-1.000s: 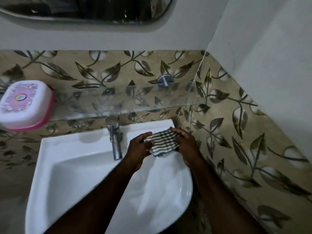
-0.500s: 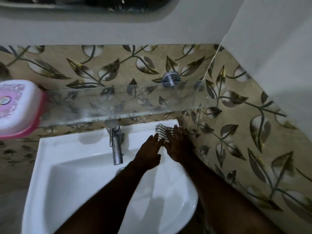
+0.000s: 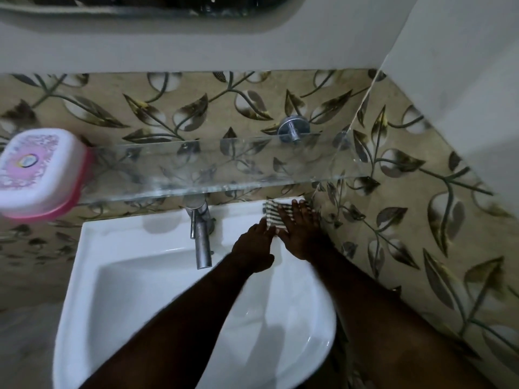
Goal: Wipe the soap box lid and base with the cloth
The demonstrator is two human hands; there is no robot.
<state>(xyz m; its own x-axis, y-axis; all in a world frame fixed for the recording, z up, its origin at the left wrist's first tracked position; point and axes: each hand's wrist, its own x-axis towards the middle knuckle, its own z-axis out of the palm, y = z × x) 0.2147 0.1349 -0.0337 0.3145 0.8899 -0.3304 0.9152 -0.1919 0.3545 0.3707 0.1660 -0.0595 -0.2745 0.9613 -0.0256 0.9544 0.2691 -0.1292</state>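
At sink (image 3: 118, 231) corner, left hand (image 3: 252, 248) and right hand (image 3: 302, 234) lie flat on cloth (image 3: 271, 213); its length hidden.

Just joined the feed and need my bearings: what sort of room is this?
Most likely a small bathroom or washroom corner. There is a white wash basin with a metal tap, a glass shelf above it carrying a pink-and-white soap box, and leaf-patterned wall tiles.
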